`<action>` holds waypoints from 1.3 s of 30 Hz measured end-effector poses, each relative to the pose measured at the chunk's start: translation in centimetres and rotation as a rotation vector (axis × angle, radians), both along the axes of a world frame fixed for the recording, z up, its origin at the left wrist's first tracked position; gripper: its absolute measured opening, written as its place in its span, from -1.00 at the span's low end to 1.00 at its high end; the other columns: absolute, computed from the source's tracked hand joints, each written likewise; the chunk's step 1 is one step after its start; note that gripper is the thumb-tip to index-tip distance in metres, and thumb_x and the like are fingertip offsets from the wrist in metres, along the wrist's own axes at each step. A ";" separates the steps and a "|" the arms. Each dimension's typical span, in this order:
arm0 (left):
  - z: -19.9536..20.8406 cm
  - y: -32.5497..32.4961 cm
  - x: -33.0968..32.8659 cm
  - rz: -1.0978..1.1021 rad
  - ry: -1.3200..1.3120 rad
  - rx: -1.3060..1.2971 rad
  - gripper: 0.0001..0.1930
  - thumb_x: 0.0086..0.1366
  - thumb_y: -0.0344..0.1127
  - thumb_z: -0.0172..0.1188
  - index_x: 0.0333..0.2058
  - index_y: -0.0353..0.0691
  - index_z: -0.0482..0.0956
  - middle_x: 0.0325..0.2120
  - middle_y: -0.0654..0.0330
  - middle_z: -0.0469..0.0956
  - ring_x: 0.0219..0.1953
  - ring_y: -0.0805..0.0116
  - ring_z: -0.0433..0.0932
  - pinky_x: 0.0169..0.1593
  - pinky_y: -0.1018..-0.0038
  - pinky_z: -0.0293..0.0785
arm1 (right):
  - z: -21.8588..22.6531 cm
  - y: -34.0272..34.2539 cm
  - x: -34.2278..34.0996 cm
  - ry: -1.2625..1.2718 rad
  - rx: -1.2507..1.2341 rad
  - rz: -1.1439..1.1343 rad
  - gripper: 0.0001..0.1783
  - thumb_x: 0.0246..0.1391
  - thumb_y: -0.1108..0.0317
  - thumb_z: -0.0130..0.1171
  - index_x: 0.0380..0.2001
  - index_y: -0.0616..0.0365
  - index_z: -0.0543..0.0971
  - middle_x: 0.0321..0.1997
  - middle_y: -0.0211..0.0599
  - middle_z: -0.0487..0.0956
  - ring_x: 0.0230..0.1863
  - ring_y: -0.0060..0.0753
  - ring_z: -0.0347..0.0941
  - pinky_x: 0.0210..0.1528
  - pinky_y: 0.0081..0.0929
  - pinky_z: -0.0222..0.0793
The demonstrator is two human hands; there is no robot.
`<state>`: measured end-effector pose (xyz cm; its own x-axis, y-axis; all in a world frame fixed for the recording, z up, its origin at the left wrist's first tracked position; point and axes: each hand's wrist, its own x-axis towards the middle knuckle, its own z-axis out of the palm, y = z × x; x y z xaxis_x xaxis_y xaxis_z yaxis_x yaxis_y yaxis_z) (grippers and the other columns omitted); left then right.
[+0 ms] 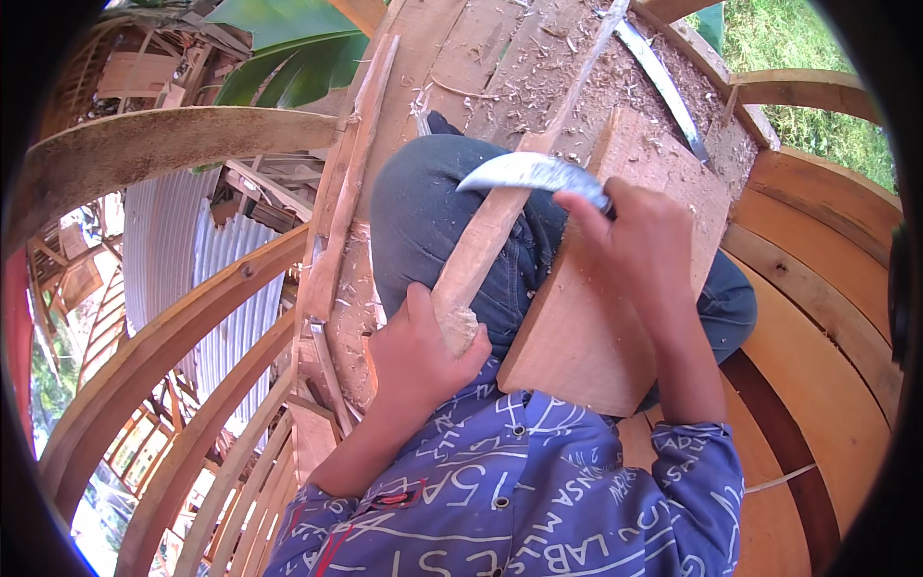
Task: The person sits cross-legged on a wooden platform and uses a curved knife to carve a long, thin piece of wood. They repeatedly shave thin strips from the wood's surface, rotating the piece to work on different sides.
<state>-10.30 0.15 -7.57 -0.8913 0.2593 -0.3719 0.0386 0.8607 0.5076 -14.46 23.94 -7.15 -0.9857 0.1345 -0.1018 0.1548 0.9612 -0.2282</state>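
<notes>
My left hand (pixel 423 346) is closed around the near end of a long, roughly carved wooden stick (pixel 478 248), which runs up and away from me across my lap. In my right hand (pixel 639 236) is a curved knife (pixel 532 173), a sickle-like blade whose handle is mostly hidden by my fingers. The blade lies across the stick, its tip pointing left; whether it touches the wood I cannot tell. Under my right forearm a thick wooden board (pixel 577 322) rests tilted over my leg.
Wood shavings (pixel 663 96) litter the plank floor (pixel 481 58) ahead. A long curved blade (pixel 663 82) lies at the far right. Curved wooden ribs (pixel 183 361) rise on the left, orange-brown planks (pixel 817 337) on the right. Corrugated metal sheets (pixel 226 279) and scrap wood lie beyond the left side.
</notes>
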 end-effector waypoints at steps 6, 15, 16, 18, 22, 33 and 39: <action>-0.8 0.1 0.4 0.004 0.036 -0.013 -0.46 -0.12 -0.06 0.32 -0.33 -0.34 0.28 -0.63 -0.06 0.44 -0.57 -0.06 0.52 -0.51 0.21 0.41 | 1.7 5.1 -1.8 -0.036 0.004 -0.333 -0.26 0.01 -0.32 0.02 -0.68 0.27 0.52 -0.76 -0.08 0.44 -0.64 -0.06 0.46 -0.51 -0.21 0.35; 0.1 -0.3 -0.7 0.009 -0.077 0.070 -0.46 -0.13 -0.14 0.32 -0.30 -0.38 0.27 -0.63 -0.11 0.44 -0.54 -0.13 0.52 -0.48 0.20 0.41 | -0.5 10.3 -2.8 0.071 -0.076 -0.554 -0.26 0.04 -0.30 0.03 -0.60 0.33 0.57 -0.73 -0.07 0.42 -0.67 -0.19 0.37 -0.51 -0.25 0.28; -0.1 -0.3 -0.9 0.000 -0.081 0.067 -0.46 -0.13 -0.14 0.32 -0.30 -0.38 0.27 -0.63 -0.12 0.44 -0.54 -0.13 0.51 -0.48 0.20 0.41 | -0.3 10.4 -3.0 0.086 -0.100 -0.563 -0.26 0.04 -0.29 0.04 -0.61 0.33 0.57 -0.74 -0.09 0.41 -0.68 -0.21 0.35 -0.52 -0.25 0.26; 0.0 -0.3 -0.6 0.000 -0.089 0.067 -0.48 -0.13 -0.14 0.31 -0.32 -0.37 0.28 -0.64 -0.11 0.44 -0.55 -0.13 0.51 -0.48 0.20 0.41 | 1.0 9.8 -1.8 0.099 -0.145 -0.568 -0.27 0.03 -0.28 0.06 -0.62 0.33 0.56 -0.77 -0.13 0.37 -0.69 -0.26 0.31 -0.53 -0.27 0.22; 1.1 -1.4 -1.8 0.005 -0.265 0.140 -0.42 -0.10 -0.11 0.30 -0.22 -0.42 0.31 -0.56 -0.06 0.46 -0.48 0.03 0.53 -0.36 0.27 0.42 | 0.8 3.7 1.3 -0.061 -0.238 -0.291 -0.34 -0.02 -0.22 0.15 -0.67 0.30 0.53 -0.81 -0.10 0.37 -0.73 -0.09 0.36 -0.60 -0.27 0.22; 3.6 3.5 -0.5 -0.021 -0.321 0.821 -0.47 0.00 -0.24 0.26 -0.11 -0.43 0.33 -0.32 0.00 0.53 -0.20 0.41 0.47 -0.13 0.41 0.40 | 3.4 0.8 6.9 0.172 -0.262 -0.132 -0.38 -0.20 -0.23 0.29 -0.78 0.15 0.42 -0.81 -0.15 0.36 -0.73 -0.09 0.39 -0.66 -0.28 0.25; 5.3 4.6 1.0 -0.079 -0.413 0.747 -0.48 0.01 -0.21 0.27 -0.13 -0.41 0.32 -0.39 0.06 0.51 -0.29 0.45 0.46 -0.21 0.46 0.41 | 4.0 4.5 8.2 0.290 -0.121 -0.239 -0.30 -0.26 -0.33 0.25 -0.80 0.16 0.38 -0.83 -0.18 0.32 -0.75 -0.10 0.33 -0.68 -0.30 0.17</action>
